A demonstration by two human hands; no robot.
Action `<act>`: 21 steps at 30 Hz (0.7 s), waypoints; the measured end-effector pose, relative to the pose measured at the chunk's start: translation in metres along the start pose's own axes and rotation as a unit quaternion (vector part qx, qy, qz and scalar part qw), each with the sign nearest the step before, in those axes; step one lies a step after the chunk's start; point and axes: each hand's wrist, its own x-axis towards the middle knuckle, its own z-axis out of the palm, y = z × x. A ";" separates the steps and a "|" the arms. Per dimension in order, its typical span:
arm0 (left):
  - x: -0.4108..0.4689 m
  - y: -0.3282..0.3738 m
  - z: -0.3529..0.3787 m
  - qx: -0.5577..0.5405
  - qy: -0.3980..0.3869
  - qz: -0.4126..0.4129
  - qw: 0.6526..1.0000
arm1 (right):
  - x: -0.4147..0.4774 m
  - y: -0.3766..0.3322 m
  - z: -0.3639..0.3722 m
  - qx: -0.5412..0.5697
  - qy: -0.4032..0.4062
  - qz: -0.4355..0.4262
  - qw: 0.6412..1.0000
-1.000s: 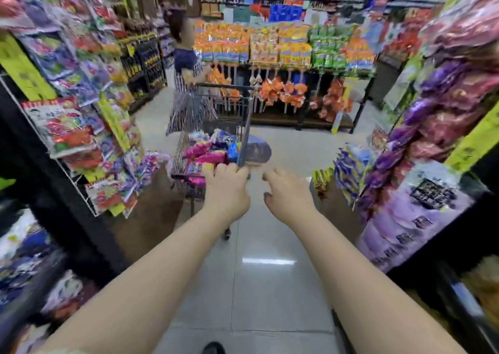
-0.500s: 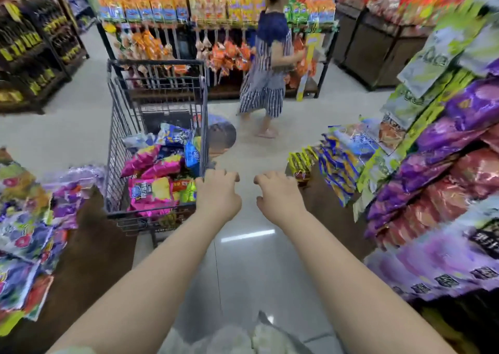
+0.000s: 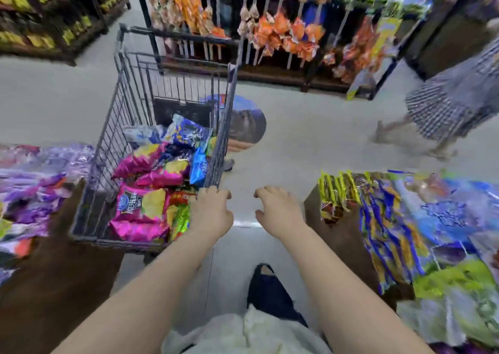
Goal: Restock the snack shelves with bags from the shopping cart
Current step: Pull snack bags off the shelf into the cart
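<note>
A grey wire shopping cart (image 3: 108, 126) stands in the aisle at left of centre, holding several snack bags: pink ones (image 3: 140, 210) at the near end and a blue one (image 3: 189, 133) farther back. My left hand (image 3: 213, 210) grips the cart's near right corner, fingers curled over the rim. My right hand (image 3: 278, 210) hovers beside it over the floor, fingers loosely bent, holding nothing. Snack shelves flank me: blue and yellow bags (image 3: 405, 232) on the right, purple bags (image 3: 35, 191) on the left.
A person in a checked dress (image 3: 453, 97) walks across the aisle at the far right. A rack of orange hanging bags (image 3: 283, 34) stands beyond the cart. A round floor sticker (image 3: 248, 121) lies past the cart. My foot (image 3: 267, 288) is below.
The view has tilted down and the cart looms nearer. The person in the dress has crossed from behind the cart to the right. My hands keep the same pose.
</note>
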 end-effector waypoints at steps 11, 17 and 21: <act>0.138 -0.016 -0.020 -0.032 0.023 -0.229 0.973 | 0.216 0.020 -0.038 0.020 -0.053 -0.198 0.979; 0.165 -0.063 -0.015 -0.042 0.005 -0.320 0.947 | 0.303 -0.021 -0.020 0.010 -0.091 -0.273 0.958; 0.195 -0.098 -0.018 -0.062 -0.001 -0.344 0.937 | 0.353 -0.056 -0.007 -0.049 -0.124 -0.307 0.942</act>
